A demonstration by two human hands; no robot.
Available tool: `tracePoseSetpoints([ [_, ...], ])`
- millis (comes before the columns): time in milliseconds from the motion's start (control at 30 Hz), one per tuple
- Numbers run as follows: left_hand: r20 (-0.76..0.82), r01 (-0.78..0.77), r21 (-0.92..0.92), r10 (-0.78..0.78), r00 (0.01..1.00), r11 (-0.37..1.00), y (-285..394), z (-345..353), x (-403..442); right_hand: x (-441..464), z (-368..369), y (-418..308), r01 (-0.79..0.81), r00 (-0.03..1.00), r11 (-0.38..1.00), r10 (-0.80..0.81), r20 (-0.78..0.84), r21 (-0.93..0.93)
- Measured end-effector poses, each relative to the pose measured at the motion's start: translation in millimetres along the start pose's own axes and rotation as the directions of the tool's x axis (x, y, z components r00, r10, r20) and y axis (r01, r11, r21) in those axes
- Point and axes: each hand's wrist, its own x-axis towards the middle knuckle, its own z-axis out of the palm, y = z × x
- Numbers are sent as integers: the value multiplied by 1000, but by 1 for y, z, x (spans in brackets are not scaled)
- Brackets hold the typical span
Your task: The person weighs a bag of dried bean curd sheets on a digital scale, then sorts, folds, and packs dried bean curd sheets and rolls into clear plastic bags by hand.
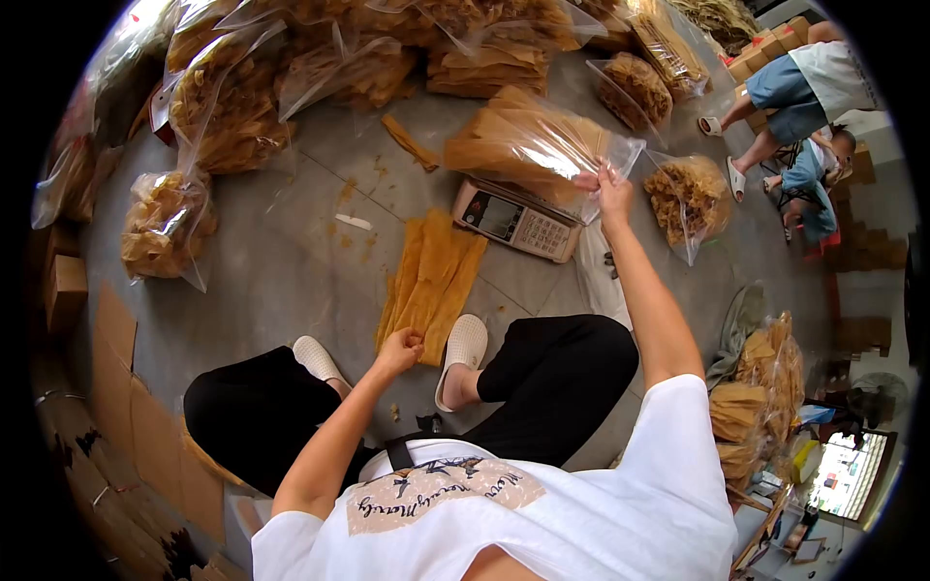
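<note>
My right hand (610,194) is closed on the edge of a clear plastic bag (533,140) with flat tan sheets inside. That bag lies over the upper part of a digital scale (518,221), whose display and keypad show. Between my feet, my left hand (402,349) is at the lower end of a stack of yellow-brown dried sheets (433,276) on the floor. Its fingers are curled together at the stack's edge; whether they pinch a sheet is too small to tell. A white marker-like stick (354,222) lies left of the stack.
Filled plastic bags (232,107) line the far floor, with another (167,228) at left and one (688,198) right of the scale. A loose strip (410,143) lies beyond the stack. Cardboard (155,436) lies at left. Two people (794,92) are at upper right.
</note>
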Motion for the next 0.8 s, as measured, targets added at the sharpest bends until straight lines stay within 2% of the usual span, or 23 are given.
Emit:
tracePoseSetpoints([
  [33, 20, 50, -66, -49, 999, 997, -1, 1, -4, 2, -11, 28, -104, 995, 991, 102, -25, -85],
  [100, 2, 90, -87, -90, 996, 992, 1, -3, -9, -1, -35, 70, -308, 945, 950, 311, -101, 45],
  [133, -19, 130, -118, -133, 991, 984, 1, -6, -9, 1, -43, 85, -312, 943, 949, 315, -103, 51],
  [200, -68, 149, -140, -160, 985, 979, 0, -14, -5, 1, -48, 98, -468, 860, 840, 504, -78, 274],
  [333, -171, 157, -164, -185, 968, 974, -5, -23, 0, -5, -63, 103, -450, 871, 820, 491, -31, 354],
  [433, -198, 198, -182, -233, 952, 963, -21, -22, 2, -6, -75, 115, -399, 897, 907, 417, -149, 134],
  [467, -193, 219, -177, -251, 949, 960, -24, -21, -1, -23, -59, 85, -324, 858, 943, 328, -396, 79],
  [500, -192, 232, -170, -263, 946, 958, -25, -22, -2, -37, -49, 69, -262, 763, 965, 208, -612, 1],
  [567, -194, 255, -155, -283, 939, 954, -30, -24, -5, -39, -67, 82, -265, 762, 964, 209, -613, 0],
  [633, -199, 302, -43, -304, 932, 952, -39, -27, -6, -44, -70, 82, -256, 763, 967, 202, -613, -1],
  [700, -209, 320, -54, -324, 923, 946, -51, -28, -7, -57, -62, 36, -13, 861, 984, -79, -503, -178],
  [767, -219, 331, -69, -338, 915, 941, -57, -30, -8, -68, -46, -13, 223, 908, 963, -262, -328, -152],
  [800, -216, 358, -40, -358, 908, 933, -59, -31, -8, -73, -37, -38, 261, 924, 960, -279, -263, -102],
])
